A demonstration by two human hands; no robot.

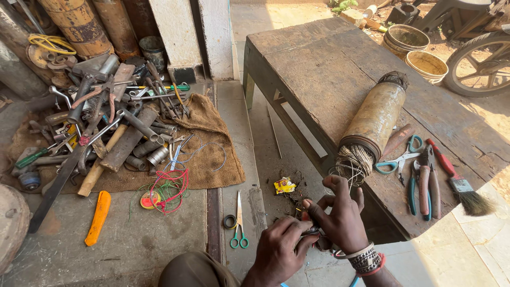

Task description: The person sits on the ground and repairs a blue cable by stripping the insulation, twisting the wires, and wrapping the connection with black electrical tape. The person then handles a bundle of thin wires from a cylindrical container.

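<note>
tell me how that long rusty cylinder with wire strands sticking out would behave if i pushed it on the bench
The cylinder is round and lies on its side, so it would probably roll. It looks like metal and likely heavy. The thin wire strands at its near end overhang the bench edge and would probably flex or snag.

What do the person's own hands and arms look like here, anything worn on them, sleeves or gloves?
Both hands are bare, with no gloves. The right hand has several bangles or bracelets stacked at the wrist: pale and patterned bands with a red one below. The left hand shows no ring, band or watch. No sleeves reach either forearm in view.
</note>
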